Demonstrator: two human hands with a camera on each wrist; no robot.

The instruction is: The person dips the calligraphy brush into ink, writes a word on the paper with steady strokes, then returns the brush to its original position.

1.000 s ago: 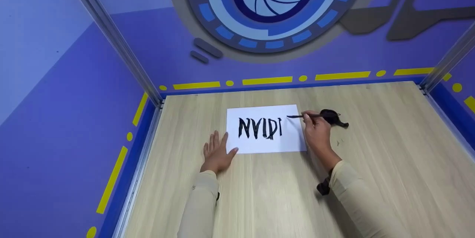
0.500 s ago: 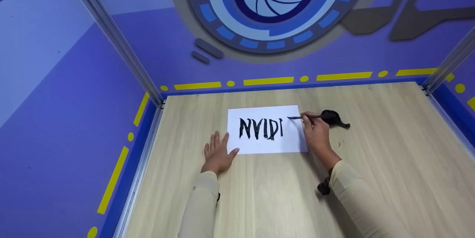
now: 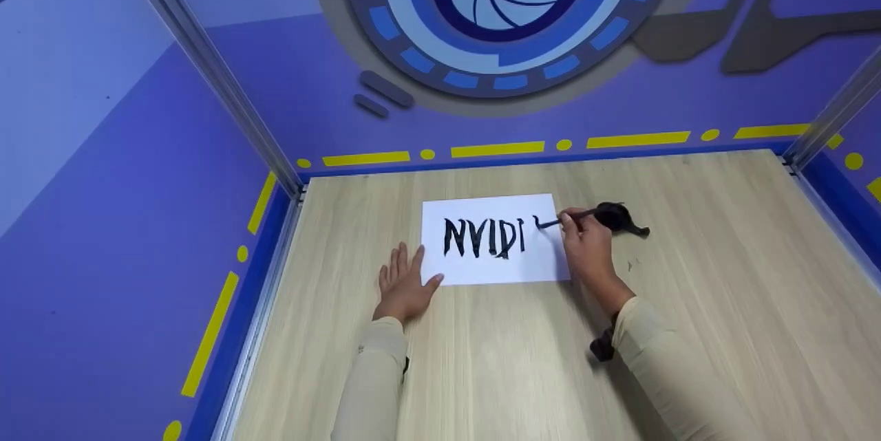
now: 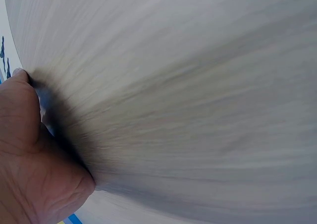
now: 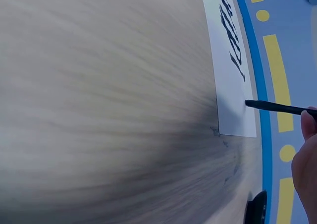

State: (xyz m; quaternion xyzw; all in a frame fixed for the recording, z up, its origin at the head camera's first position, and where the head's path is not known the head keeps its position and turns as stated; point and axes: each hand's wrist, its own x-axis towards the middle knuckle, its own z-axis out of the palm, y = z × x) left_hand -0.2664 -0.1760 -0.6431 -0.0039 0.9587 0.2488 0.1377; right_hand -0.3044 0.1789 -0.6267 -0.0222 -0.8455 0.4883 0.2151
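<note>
A white sheet of paper [image 3: 482, 274] lies on the table with black brushed letters reading "NVIDI" and a short new stroke to their right. My right hand [image 3: 590, 245] pinches a thin dark ink brush [image 3: 550, 223], its tip at the lower end of that stroke. In the right wrist view the brush [image 5: 275, 107] meets the paper [image 5: 230, 120] past the last letter. My left hand [image 3: 405, 287] lies flat with fingers spread, its thumb and forefinger at the sheet's left edge. The left wrist view shows only part of that hand [image 4: 42, 169].
Behind the right hand stands a black rounded dish [image 3: 619, 221] with a narrow tail-like end, partly covered by the brush. Small dark marks [image 3: 630, 265] spot the wooden table [image 3: 495, 372] nearby. Blue-purple panels [image 3: 275, 97] close in the back and sides.
The brush tip has moved slightly down, and a short black stroke has appeared to the right of the last letter. The left hand has stayed in place.
</note>
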